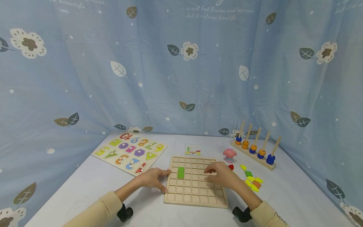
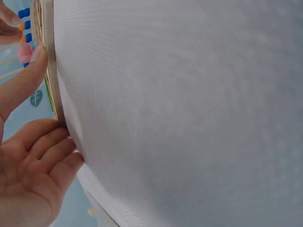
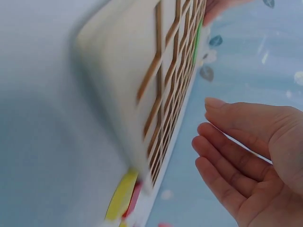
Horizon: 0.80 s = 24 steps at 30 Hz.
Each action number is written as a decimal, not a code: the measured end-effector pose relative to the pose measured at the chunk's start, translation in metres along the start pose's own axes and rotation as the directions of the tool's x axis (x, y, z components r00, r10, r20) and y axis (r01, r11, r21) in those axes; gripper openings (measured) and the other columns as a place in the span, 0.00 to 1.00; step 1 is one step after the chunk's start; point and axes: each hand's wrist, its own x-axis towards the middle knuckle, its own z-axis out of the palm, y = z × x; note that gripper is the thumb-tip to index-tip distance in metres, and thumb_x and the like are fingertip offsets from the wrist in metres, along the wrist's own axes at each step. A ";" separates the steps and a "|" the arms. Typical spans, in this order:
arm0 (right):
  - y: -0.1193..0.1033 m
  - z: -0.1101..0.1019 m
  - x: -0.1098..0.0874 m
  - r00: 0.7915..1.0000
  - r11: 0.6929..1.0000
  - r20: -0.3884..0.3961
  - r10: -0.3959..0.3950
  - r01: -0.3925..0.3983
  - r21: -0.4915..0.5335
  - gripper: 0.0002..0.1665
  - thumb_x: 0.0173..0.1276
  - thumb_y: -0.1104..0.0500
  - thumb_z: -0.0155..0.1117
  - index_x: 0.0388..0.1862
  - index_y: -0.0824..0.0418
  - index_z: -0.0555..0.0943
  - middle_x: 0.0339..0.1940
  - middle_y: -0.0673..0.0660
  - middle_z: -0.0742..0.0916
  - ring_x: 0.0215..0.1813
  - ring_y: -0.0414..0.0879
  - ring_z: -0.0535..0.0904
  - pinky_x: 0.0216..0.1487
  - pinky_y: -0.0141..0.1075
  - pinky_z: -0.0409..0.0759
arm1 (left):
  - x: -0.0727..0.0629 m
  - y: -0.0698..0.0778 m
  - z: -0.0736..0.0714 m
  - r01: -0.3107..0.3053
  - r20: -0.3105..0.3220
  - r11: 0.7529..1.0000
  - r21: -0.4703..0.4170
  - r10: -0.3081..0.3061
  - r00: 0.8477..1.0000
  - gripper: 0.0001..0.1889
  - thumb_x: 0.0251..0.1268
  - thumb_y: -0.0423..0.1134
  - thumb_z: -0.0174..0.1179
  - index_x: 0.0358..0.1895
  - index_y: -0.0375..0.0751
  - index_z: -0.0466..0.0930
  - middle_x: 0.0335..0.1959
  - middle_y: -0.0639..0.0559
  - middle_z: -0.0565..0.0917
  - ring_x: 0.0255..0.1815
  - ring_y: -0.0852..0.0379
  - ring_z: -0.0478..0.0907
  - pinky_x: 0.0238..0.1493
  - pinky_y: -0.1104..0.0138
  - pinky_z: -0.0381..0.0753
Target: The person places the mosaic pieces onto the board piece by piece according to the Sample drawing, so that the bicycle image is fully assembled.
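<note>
A wooden grid board lies in the middle of the white table. Two green square tiles sit in neighbouring cells at its upper left. My left hand touches the board's left edge with thumb and fingertips spread apart; the left wrist view shows the thumb against the wooden rim. Over the right part of the board hovers my right hand, its fingers loosely bent. In the right wrist view, nothing shows between that hand's thumb and fingers.
Loose tiles, yellow, green, orange and red, lie right of the board. Behind it are a small pattern card and a pink figure. A number puzzle lies left; a peg stand stands right.
</note>
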 end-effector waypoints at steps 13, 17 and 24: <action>0.042 -0.026 -0.036 0.997 0.995 -0.048 0.057 -0.061 -0.082 0.09 0.57 0.67 0.71 0.38 0.63 0.86 0.35 0.53 0.87 0.39 0.50 0.82 0.42 0.45 0.84 | -0.001 0.001 0.000 0.001 0.002 1.000 -0.003 -0.001 1.000 0.44 0.44 0.43 0.77 0.66 0.30 0.69 0.67 0.38 0.70 0.69 0.40 0.64 0.66 0.47 0.64; 0.052 -0.029 -0.043 0.993 0.990 -0.036 0.114 -0.117 -0.081 0.08 0.57 0.67 0.72 0.37 0.61 0.86 0.34 0.50 0.86 0.38 0.49 0.81 0.42 0.47 0.84 | -0.001 0.001 0.000 -0.003 0.000 1.000 -0.003 0.003 1.000 0.44 0.44 0.43 0.77 0.66 0.30 0.69 0.67 0.39 0.70 0.69 0.40 0.64 0.66 0.47 0.64; 0.069 -0.030 -0.046 0.961 0.957 -0.047 0.273 -0.276 -0.093 0.08 0.58 0.65 0.71 0.37 0.57 0.86 0.33 0.46 0.85 0.38 0.44 0.78 0.44 0.42 0.83 | 0.000 0.000 -0.001 -0.014 -0.003 1.000 0.001 0.014 1.000 0.43 0.44 0.43 0.77 0.66 0.31 0.69 0.66 0.39 0.71 0.68 0.40 0.65 0.66 0.47 0.65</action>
